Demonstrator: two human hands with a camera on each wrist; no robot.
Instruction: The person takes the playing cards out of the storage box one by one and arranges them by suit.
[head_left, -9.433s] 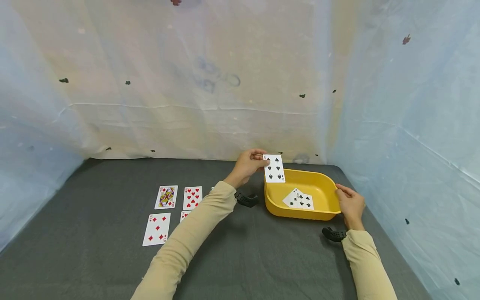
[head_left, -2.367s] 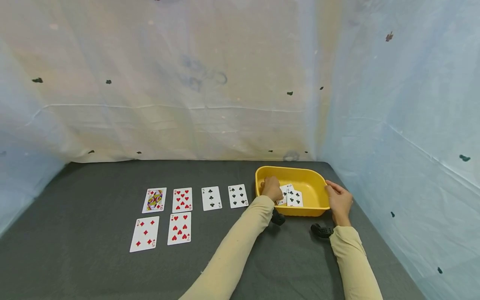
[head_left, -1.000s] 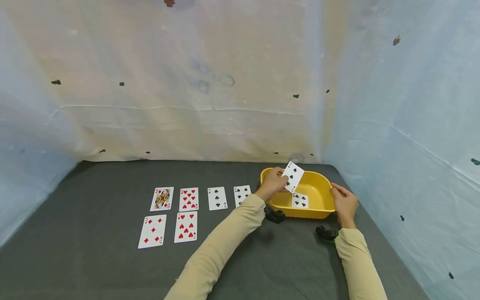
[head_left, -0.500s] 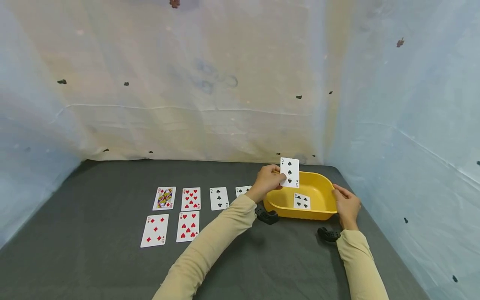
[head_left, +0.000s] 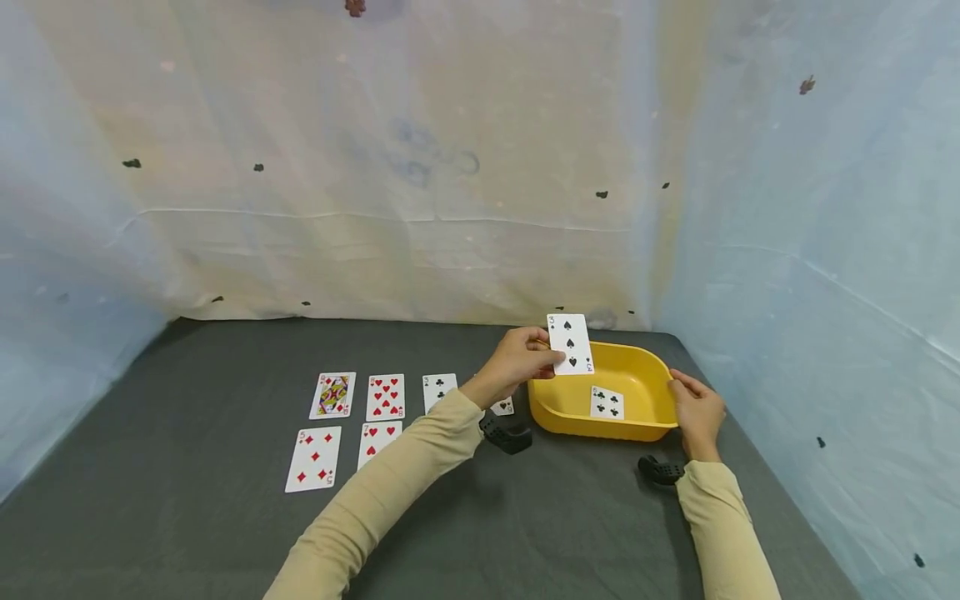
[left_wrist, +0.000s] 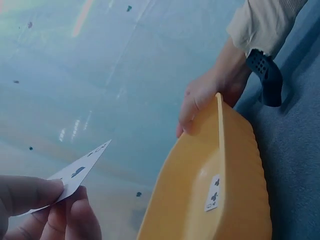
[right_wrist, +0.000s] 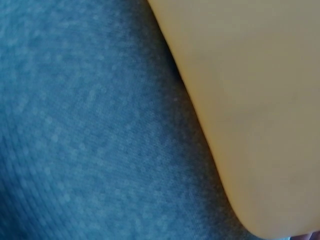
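Note:
My left hand [head_left: 522, 360] pinches a three of spades [head_left: 567, 337] by its left edge, thumb on the face, raised over the left end of a yellow tray [head_left: 637, 430]. In the left wrist view the playing card is tilted, seen nearly edge-on between thumb and fingers. My right hand [head_left: 697, 412] grips the tray's right rim. One clubs card [head_left: 607, 403] lies face up inside the tray. The right wrist view shows mostly the tray's outer wall [right_wrist: 260, 110]; only a sliver of fingers appears at its bottom corner.
Face-up cards lie in rows on the dark cloth [head_left: 180, 467]: a red face card [head_left: 332, 395], hearts cards [head_left: 386, 397] and a diamonds card [head_left: 313, 459]. My left forearm partly covers a clubs card [head_left: 438, 388] and a spades card [head_left: 504, 407]. Sheeting [head_left: 420, 250] hangs behind.
The spades card held earlier now lies at the upper row's right end. My left hand has since lifted the three of spades from the tray and moved left. My right hand keeps its grip.

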